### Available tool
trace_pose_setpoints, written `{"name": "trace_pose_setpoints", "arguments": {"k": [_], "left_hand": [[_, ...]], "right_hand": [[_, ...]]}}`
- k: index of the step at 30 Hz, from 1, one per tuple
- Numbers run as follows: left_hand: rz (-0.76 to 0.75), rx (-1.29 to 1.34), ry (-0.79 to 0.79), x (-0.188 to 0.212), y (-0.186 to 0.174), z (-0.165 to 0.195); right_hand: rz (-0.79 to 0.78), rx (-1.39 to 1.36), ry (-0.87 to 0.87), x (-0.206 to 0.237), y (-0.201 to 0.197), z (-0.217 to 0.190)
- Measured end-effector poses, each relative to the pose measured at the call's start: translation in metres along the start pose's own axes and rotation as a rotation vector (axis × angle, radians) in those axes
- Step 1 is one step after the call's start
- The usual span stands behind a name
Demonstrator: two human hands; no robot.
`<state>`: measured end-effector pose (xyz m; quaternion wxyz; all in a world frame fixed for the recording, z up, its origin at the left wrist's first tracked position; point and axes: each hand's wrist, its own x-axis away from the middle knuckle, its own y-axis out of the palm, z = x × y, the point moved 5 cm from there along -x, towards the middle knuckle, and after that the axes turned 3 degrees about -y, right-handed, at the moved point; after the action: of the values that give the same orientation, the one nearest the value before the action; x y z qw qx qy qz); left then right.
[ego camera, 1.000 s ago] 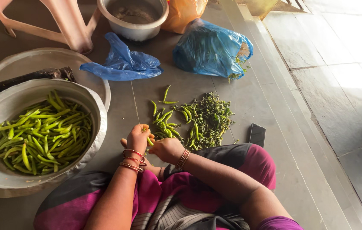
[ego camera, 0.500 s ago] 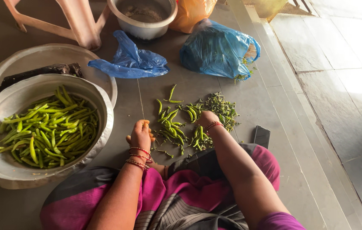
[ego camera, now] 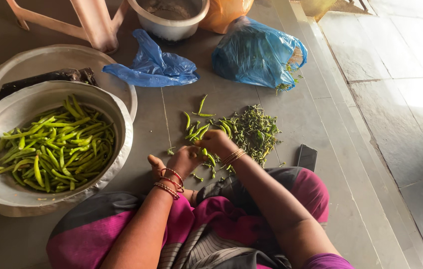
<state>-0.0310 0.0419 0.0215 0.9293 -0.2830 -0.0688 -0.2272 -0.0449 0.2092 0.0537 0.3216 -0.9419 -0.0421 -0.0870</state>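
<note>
Head view, looking down at a person seated on the floor, with a loose pile of green chillies [ego camera: 199, 130] just ahead of the knees. The chillies lie scattered, their long axes mostly running away from the person and slanting a little to the right; one at the far edge curves upward. The right hand [ego camera: 215, 143] rests on the near edge of that pile, fingers curled over a chilli [ego camera: 210, 158] that pokes out beneath them, pointing down towards the lap. The left hand [ego camera: 184, 160] sits just left of the pile and nearer the person, loosely closed; whether it grips anything cannot be told. Right of the pile, touching it, lies a heap of plucked stems [ego camera: 257, 132]. Well left of the pile, a wide metal basin [ego camera: 122, 130] holds many more green chillies, lying mostly crosswise. Beyond the pile lie two blue plastic bags [ego camera: 256, 52], the right one bulging.
</note>
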Motion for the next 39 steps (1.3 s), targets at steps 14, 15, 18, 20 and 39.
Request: {"name": "trace_pose_setpoints", "arguments": {"k": [14, 15, 18, 20, 39], "left_hand": [[0.278, -0.026, -0.107, -0.004, -0.032, -0.018], [0.267, -0.014, -0.138, -0.004, -0.032, -0.021], [0.235, 0.025, -0.132, -0.006, -0.026, -0.024], [0.106, 0.143, -0.28, -0.007, -0.014, -0.033], [0.056, 1.138, -0.259, -0.008, 0.011, -0.015]], "right_hand": [[-0.27, 1.093, -0.297, -0.016, -0.046, 0.039], [-0.376, 1.127, -0.194, -0.013, -0.049, 0.051], [-0.282, 0.986, -0.049, 0.0, -0.059, 0.068], [-0.172, 0.928, -0.093, 0.004, -0.061, 0.069], [-0.285, -0.308, -0.304, 0.019, 0.019, -0.012]]}}
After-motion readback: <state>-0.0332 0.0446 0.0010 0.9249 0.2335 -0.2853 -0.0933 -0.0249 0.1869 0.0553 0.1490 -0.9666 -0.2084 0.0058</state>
